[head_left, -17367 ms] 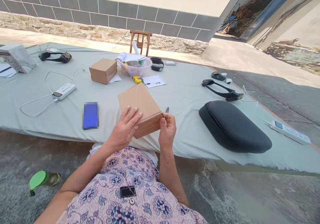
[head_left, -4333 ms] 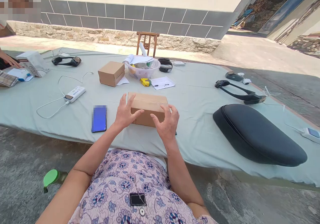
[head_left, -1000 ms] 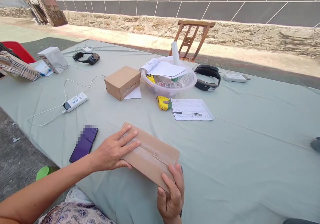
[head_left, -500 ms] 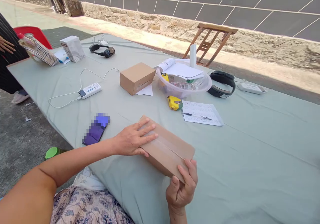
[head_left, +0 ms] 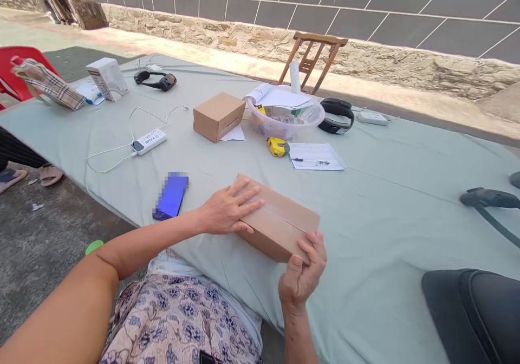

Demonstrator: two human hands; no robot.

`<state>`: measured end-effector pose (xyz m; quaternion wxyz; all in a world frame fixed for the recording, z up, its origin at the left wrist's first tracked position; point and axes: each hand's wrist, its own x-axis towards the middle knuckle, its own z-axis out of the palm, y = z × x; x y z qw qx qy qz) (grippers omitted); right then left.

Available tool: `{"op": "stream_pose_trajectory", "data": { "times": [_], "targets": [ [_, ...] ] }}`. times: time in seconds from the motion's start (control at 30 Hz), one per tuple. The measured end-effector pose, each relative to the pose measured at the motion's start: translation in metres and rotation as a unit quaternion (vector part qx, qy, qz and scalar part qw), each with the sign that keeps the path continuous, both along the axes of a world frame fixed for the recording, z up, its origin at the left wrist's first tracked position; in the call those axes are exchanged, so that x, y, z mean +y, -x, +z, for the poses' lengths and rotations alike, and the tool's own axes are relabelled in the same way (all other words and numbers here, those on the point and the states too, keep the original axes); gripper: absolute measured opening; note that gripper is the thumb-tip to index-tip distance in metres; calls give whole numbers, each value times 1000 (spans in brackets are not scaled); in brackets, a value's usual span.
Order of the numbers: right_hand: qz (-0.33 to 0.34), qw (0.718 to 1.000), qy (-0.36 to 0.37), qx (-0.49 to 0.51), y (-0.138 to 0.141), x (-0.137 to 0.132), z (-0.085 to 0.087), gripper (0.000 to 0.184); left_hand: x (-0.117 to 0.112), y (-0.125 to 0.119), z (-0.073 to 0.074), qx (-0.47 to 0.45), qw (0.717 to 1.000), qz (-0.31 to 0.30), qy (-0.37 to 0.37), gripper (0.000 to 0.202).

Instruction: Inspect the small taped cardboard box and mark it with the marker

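A closed brown cardboard box [head_left: 286,209] rests on the cloth-covered table in front of me, a strip of clear tape along its top seam. My left hand [head_left: 231,208] lies on its left end, fingers spread flat over the top and thumb at the near edge. At the right end, my right hand [head_left: 304,266] grips the near corner, fingers on top and thumb against the side. A phone [head_left: 171,197] with a blurred blue screen lies left of the box, beyond my left forearm.
Farther back are a second cardboard box [head_left: 218,116], a plastic basin [head_left: 284,128] holding papers, a yellow tape measure [head_left: 278,147] and a written sheet [head_left: 319,161] with a pen. A white power bank [head_left: 149,141] trails a cable. Black headsets [head_left: 336,116] and a dark bag-like object [head_left: 475,310] sit rightward.
My view has turned right and down, bringing the dark object and another headset in at the right. Both hands keep their places on the box.
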<state>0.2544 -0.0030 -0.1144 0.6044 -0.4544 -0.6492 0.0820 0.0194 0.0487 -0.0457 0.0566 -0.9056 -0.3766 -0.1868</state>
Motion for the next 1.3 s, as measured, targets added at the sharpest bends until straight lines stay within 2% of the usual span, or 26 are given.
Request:
{"op": "stream_pose_trajectory", "data": {
  "times": [0.17,0.3,0.43,0.6,0.73,0.8,0.9,0.97,1.17,1.3],
  "targets": [
    [-7,999,-1,-39,2,-3,-1,25,-7,5,9,45,998,26,41,73],
    [-24,995,4,-99,2,5,-5,32,-16,-2,14,65,992,96,44,59],
    [-46,993,38,-100,5,17,-13,40,-23,-9,10,39,987,156,31,49],
    [-47,997,48,-45,10,25,-27,52,-18,-6,-1,-4,989,148,13,52],
    [-56,994,96,9,12,19,-42,65,-15,-4,-6,-26,990,142,-6,49],
    [-50,989,140,21,10,12,-51,64,-14,-5,-8,-34,989,144,-14,45],
    [-33,978,203,-16,5,2,-63,47,-15,-6,-13,-47,988,146,-22,44],
    [-32,975,217,-34,3,-2,-66,38,-16,-4,-17,-64,987,146,-28,44],
    [-29,971,226,68,7,-13,-59,53,-24,11,-32,-147,978,141,-44,50],
    [-54,975,183,116,10,-27,-43,53,-32,14,-39,-233,963,135,-18,54]
  ]
}}
